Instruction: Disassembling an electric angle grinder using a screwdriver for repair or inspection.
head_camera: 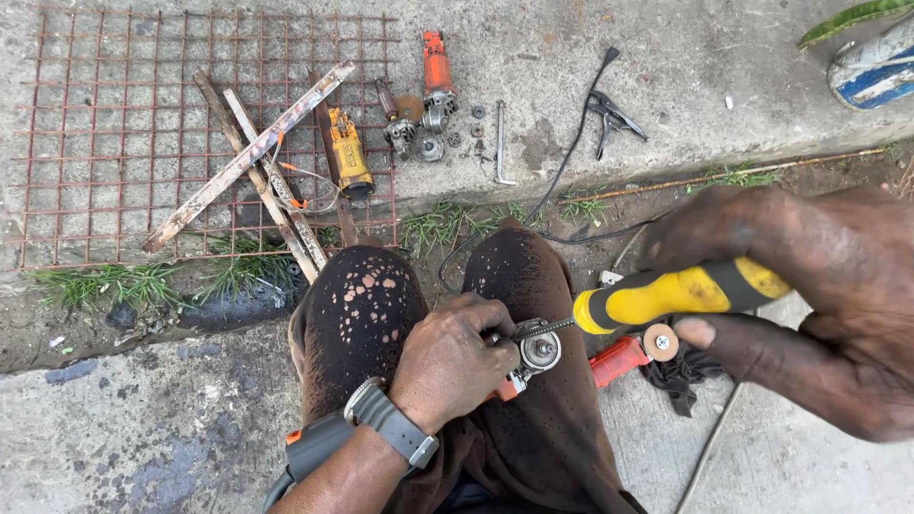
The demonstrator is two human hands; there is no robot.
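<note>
Grinder [547,357] on the lap, screwdriver [681,293] going into its head.

Head view: left hand [447,362] is clamped around the grinder's metal head, pinning it on the knees; right hand [819,305] is wrapped around the yellow screwdriver, tip at the gear housing. I'd say keep the blade square in the slot and the left grip firm so it doesn't skid toward the fingers. A small disc [660,342] sits right by the right thumb, with a dark rag [678,373] under it. Up on the concrete: rusty mesh [114,133], another orange grinder [437,81] in bits, a spanner [500,143], pliers [609,119]. A black cable [571,143] trails toward the legs and could snag.
</note>
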